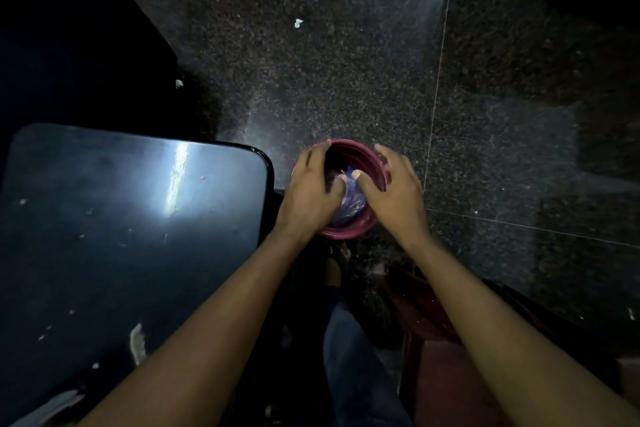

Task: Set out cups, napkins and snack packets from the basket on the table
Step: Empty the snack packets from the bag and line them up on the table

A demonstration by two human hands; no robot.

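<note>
A round dark-red basket [349, 234] stands on the floor just right of the table's corner. Inside it lies a bluish shiny snack packet [352, 203]. My left hand [311, 191] reaches over the basket's left rim, with its thumb pressed on the packet. My right hand [391, 187] comes in over the right rim, thumb also on the packet and fingers spread along the rim. Whether either hand has a full grip on the packet is hidden. The rest of the basket's contents are too dark to make out.
A dark glossy table [131, 218] with a rounded corner fills the left, with small crumbs and a bright reflection on it. The speckled granite floor [346, 62] carries a white scrap [298, 23]. A reddish seat [446, 374] is at lower right, and my legs are below the basket.
</note>
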